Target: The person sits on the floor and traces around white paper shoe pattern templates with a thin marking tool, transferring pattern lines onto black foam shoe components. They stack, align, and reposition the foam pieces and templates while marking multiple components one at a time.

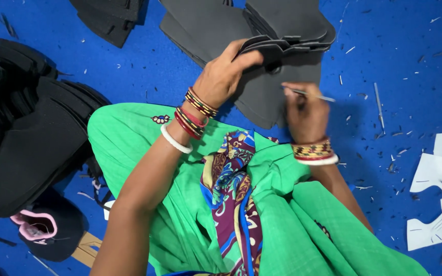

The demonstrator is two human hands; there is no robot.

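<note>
Left hand point(221, 76) grips a stack of black foam pieces point(282, 48); right hand point(305, 115) pinches a thin pen point(310, 94) over one. Big black piles point(31, 138) sit around, so I can't tell how much is marked.

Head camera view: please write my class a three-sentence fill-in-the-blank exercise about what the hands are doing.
1. The left hand lifts the edges of ____ cut pieces.
2. The right hand holds a thin ____.
3. The floor covering is ____ in colour.

Missing words: black; pen; blue
</note>
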